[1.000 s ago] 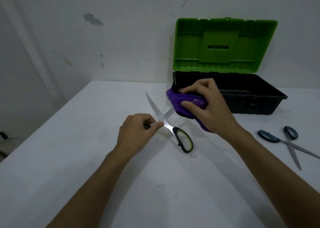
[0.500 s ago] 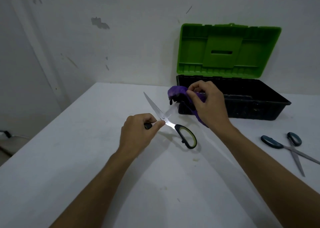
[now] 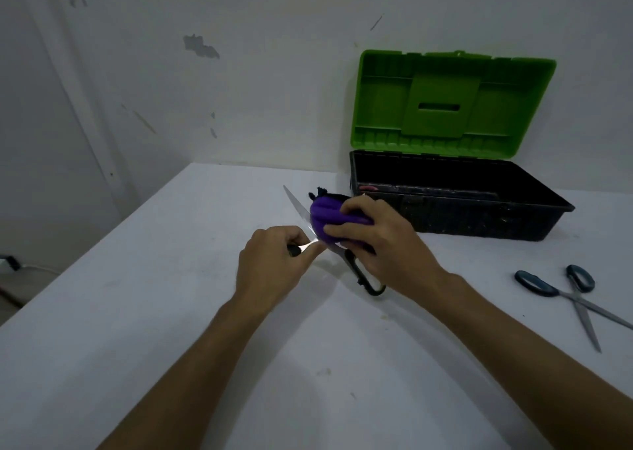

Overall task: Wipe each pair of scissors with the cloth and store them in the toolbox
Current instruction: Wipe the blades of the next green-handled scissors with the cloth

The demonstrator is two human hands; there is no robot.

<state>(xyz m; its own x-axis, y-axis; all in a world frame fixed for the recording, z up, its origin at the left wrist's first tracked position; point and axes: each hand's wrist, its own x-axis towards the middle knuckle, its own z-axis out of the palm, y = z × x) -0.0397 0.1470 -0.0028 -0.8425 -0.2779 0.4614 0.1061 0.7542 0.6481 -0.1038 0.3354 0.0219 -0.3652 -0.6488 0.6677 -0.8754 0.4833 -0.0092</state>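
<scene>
My left hand grips one black handle of an opened pair of scissors that lies on the white table. My right hand presses a bunched purple cloth onto the blades near the pivot, hiding one blade and most of the other handle; only its black loop shows below my wrist. A second pair of scissors with dark blue handles lies open on the table at the right. The toolbox stands behind, black body, green lid raised against the wall.
The white table ends at its left edge, with the floor and a wall corner beyond. A white wall rises right behind the toolbox.
My right hand has brought the cloth down from beside the toolbox onto the scissors' blades at the pivot. My left hand has kept its grip on the handle.
</scene>
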